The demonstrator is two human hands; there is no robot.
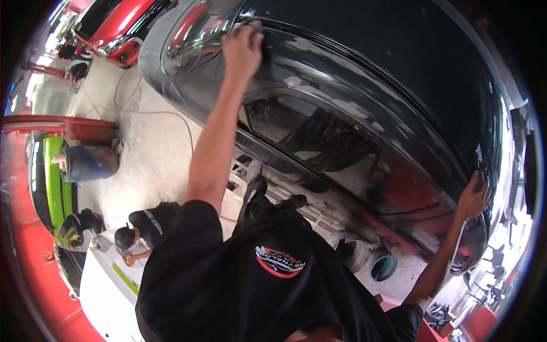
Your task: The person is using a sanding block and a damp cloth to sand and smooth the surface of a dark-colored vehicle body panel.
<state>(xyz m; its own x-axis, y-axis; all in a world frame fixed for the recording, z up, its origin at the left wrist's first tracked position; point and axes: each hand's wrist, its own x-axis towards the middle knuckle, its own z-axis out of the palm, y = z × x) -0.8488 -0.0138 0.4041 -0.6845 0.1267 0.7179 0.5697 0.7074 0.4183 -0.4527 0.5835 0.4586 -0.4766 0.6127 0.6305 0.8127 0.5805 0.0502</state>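
My left hand (244, 48), arm stretched forward, rests with bent, slightly parted fingers on the upper edge of a black car (393, 62), beside a glass pane (199, 35) that reflects red. I see nothing in it. Far to the right, my right hand (474, 196) touches the same car near its other end, fingers apart, with no object visible in them. Dull grey patches (307, 48) mark the bodywork between my hands, along a dark groove. Below them lies a dark, reflective side window (313, 128).
A white-grey bucket (353, 253) and a dark teal bucket (383, 265) stand by the car's side, near a pale metal frame (327, 219) at my feet. A hose (171, 113) crosses the floor. At left are a blue drum (91, 163), a red beam (62, 122) and co-workers (152, 224) at a white panel (105, 285).
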